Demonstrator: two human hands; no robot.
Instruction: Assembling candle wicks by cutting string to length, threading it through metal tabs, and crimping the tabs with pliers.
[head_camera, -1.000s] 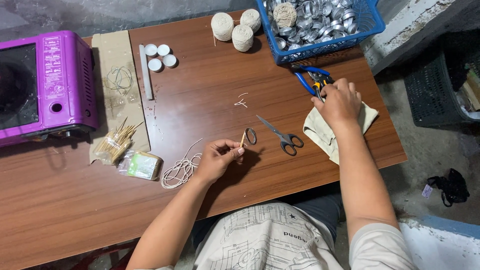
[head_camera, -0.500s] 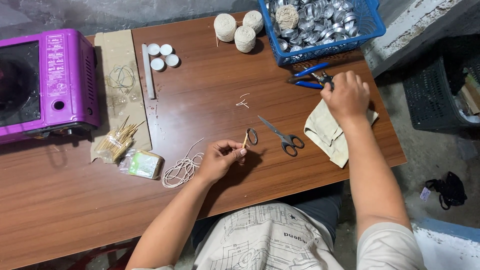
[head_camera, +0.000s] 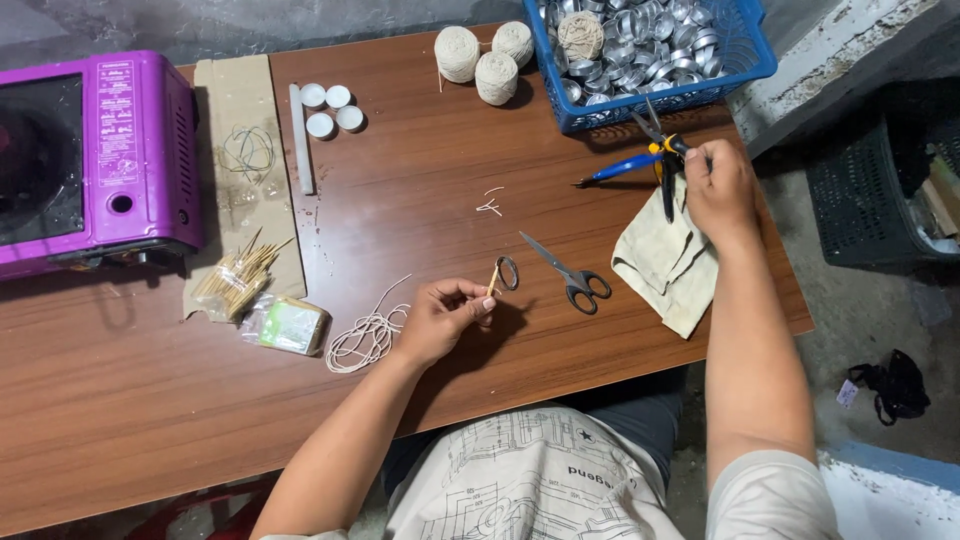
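— At the right of the frame, what has the right hand (head_camera: 722, 188) got?
— It is closed round the handles of a pair of blue-and-yellow pliers (head_camera: 655, 160), lifted just above the brown wooden tabletop (head_camera: 420, 160), near the blue plastic basket of small metal cups (head_camera: 745, 60) and over a crumpled beige cloth (head_camera: 665, 265).

— And the left hand (head_camera: 440, 318)?
— At mid-frame, its fingertips are pinched on a short pale stick-like piece (head_camera: 493, 278) (too small to tell whether it is wick or wood), which stands nearly upright, touching the tabletop beside the grey-handled steel scissors (head_camera: 565, 275).

— How far along does the work look?
— Early, I would judge. A loose coil of white string (head_camera: 365, 340) lies just left of the left hand, a few trimmed bits (head_camera: 489, 205) lie at centre, and the three balls of cream twine (head_camera: 483, 55) at the top look whole. Three white round candles (head_camera: 333, 108) sit at upper left; the cups in the basket appear unfilled.
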